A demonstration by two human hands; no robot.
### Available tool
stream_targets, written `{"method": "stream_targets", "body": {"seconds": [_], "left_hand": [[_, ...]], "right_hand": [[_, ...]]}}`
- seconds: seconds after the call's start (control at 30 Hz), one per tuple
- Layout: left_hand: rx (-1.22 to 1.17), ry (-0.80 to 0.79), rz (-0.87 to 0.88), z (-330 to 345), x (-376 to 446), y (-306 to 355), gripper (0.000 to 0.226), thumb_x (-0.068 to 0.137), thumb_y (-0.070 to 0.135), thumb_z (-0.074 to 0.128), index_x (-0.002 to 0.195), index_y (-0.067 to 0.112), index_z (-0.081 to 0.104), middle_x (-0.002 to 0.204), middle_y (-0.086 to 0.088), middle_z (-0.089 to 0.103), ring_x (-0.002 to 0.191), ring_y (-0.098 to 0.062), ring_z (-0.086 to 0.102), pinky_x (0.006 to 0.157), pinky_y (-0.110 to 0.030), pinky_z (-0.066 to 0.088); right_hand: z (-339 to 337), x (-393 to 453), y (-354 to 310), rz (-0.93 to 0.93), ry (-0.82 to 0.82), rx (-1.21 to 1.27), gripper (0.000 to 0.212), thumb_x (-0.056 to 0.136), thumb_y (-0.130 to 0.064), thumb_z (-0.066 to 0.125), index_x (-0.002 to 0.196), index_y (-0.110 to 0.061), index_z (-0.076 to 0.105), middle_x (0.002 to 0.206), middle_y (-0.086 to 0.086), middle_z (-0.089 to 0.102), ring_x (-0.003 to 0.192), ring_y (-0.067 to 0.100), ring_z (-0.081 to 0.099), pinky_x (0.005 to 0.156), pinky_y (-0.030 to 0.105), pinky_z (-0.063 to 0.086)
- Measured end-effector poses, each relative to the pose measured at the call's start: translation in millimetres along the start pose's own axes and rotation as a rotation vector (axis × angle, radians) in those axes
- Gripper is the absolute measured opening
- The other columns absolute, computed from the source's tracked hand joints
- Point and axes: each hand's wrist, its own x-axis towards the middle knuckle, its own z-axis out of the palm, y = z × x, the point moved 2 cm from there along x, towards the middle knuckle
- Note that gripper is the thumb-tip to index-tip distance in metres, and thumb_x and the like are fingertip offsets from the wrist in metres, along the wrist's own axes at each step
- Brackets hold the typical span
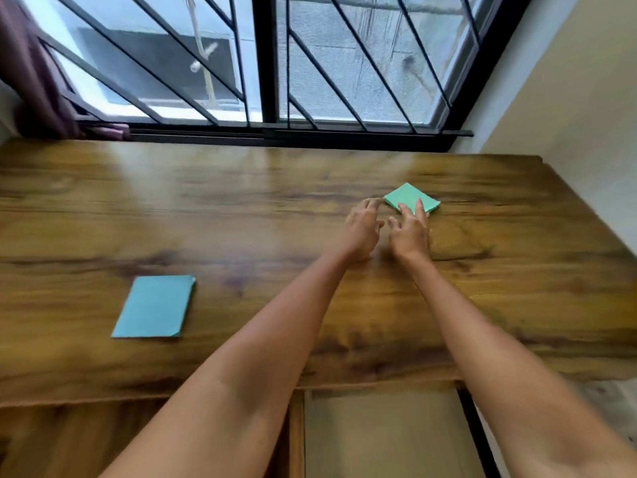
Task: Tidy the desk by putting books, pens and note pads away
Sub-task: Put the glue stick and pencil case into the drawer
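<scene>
A small green note pad [408, 196] lies flat on the wooden desk [241, 208], right of centre and toward the window. My right hand [410, 232] rests its fingertips on the pad's near edge, fingers spread. Beside it, my left hand [362, 225] reaches in with its fingertips at the pad's left corner, fingers apart, nothing gripped. A larger light blue note pad [155, 307] lies flat at the near left of the desk, well away from both hands.
A barred window [269, 63] runs along the desk's far edge, with a purple curtain [31, 70] at the far left. A pale wall [568, 98] bounds the right side. Below the desk's front edge an open drawer [386, 432] shows a bare bottom.
</scene>
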Motion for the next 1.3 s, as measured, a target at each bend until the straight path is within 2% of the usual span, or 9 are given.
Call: {"method": "stream_targets", "body": {"seconds": [0.23, 0.47, 0.6, 0.73, 0.83, 0.9, 0.97, 1.1, 1.3], "left_hand": [[0.008, -0.034, -0.102, 35, 62, -1, 0.053, 0.092, 0.005, 0.047, 0.144, 0.004, 0.035, 0.147, -0.016, 0.038, 0.136, -0.032, 0.035, 0.114, -0.035, 0.026], [0.079, 0.082, -0.27, 47, 91, -6, 0.046, 0.097, 0.018, 0.049, 0.142, 0.01, 0.04, 0.144, -0.012, 0.044, 0.132, -0.031, 0.037, 0.109, -0.036, 0.028], [-0.222, 0.139, -0.393, 42, 97, -17, 0.039, 0.089, 0.009, 0.063, 0.127, 0.002, 0.057, 0.128, -0.016, 0.061, 0.118, -0.03, 0.057, 0.101, -0.037, 0.045], [-0.431, 0.181, -0.455, 30, 91, -26, 0.027, 0.088, 0.002, 0.062, 0.114, -0.001, 0.067, 0.114, -0.016, 0.069, 0.104, -0.028, 0.066, 0.092, -0.04, 0.053], [-0.551, 0.16, -0.488, 19, 81, -37, 0.021, 0.086, 0.001, 0.064, 0.107, 0.002, 0.068, 0.11, -0.017, 0.07, 0.102, -0.029, 0.067, 0.091, -0.044, 0.054], [-0.584, 0.14, -0.488, 7, 70, -46, 0.018, 0.086, 0.001, 0.064, 0.103, 0.005, 0.067, 0.107, -0.016, 0.071, 0.099, -0.03, 0.068, 0.086, -0.043, 0.056], [-0.609, 0.111, -0.466, -9, 54, -52, 0.019, 0.088, -0.001, 0.06, 0.107, 0.002, 0.065, 0.103, -0.013, 0.069, 0.086, -0.027, 0.067, 0.069, -0.033, 0.055], [-0.625, 0.079, -0.445, -52, 13, -67, 0.02, 0.094, -0.002, 0.052, 0.111, -0.002, 0.061, 0.089, -0.01, 0.061, 0.056, -0.011, 0.057, 0.044, -0.019, 0.044], [-0.644, 0.129, -0.542, -126, -66, -110, 0.011, 0.088, -0.009, 0.057, 0.097, -0.005, 0.061, 0.093, -0.018, 0.061, 0.057, -0.018, 0.059, 0.038, -0.02, 0.05]], "right_hand": [[9, 30, 34, -0.093, -0.135, -0.122, 0.049, 0.1, -0.038, 0.039, 0.144, -0.016, 0.04, 0.156, 0.009, 0.029, 0.147, 0.027, 0.016, 0.118, 0.048, 0.006], [5, 26, 43, -0.23, 0.01, -0.005, 0.041, 0.096, -0.033, 0.052, 0.122, -0.004, 0.064, 0.134, 0.012, 0.058, 0.132, 0.028, 0.045, 0.112, 0.038, 0.033], [4, 20, 42, -0.252, 0.058, 0.113, 0.033, 0.093, -0.028, 0.058, 0.112, -0.004, 0.07, 0.122, 0.011, 0.066, 0.124, 0.025, 0.054, 0.106, 0.033, 0.039], [-4, 22, 33, -0.136, 0.122, 0.315, 0.025, 0.092, -0.02, 0.061, 0.105, -0.002, 0.071, 0.111, 0.012, 0.069, 0.103, 0.024, 0.064, 0.088, 0.026, 0.044], [-9, 25, 22, 0.047, 0.172, 0.46, 0.037, 0.091, -0.02, 0.063, 0.123, -0.003, 0.058, 0.118, 0.008, 0.057, 0.094, 0.015, 0.06, 0.079, 0.019, 0.047], [-7, 23, 10, 0.137, 0.151, 0.556, 0.048, 0.092, -0.021, 0.062, 0.134, -0.004, 0.048, 0.117, 0.007, 0.058, 0.094, 0.012, 0.057, 0.081, 0.023, 0.051], [-3, 18, -4, 0.196, 0.116, 0.608, 0.05, 0.093, -0.019, 0.06, 0.139, -0.004, 0.045, 0.105, 0.005, 0.062, 0.093, 0.014, 0.059, 0.086, 0.031, 0.053], [17, -2, -35, 0.265, 0.036, 0.675, 0.039, 0.088, -0.016, 0.065, 0.125, -0.004, 0.06, 0.108, 0.008, 0.068, 0.097, 0.022, 0.067, 0.089, 0.043, 0.055], [58, -65, -98, 0.281, -0.108, 0.712, 0.028, 0.077, -0.002, 0.074, 0.105, -0.002, 0.071, 0.1, 0.009, 0.071, 0.087, 0.021, 0.068, 0.085, 0.039, 0.057]]}}
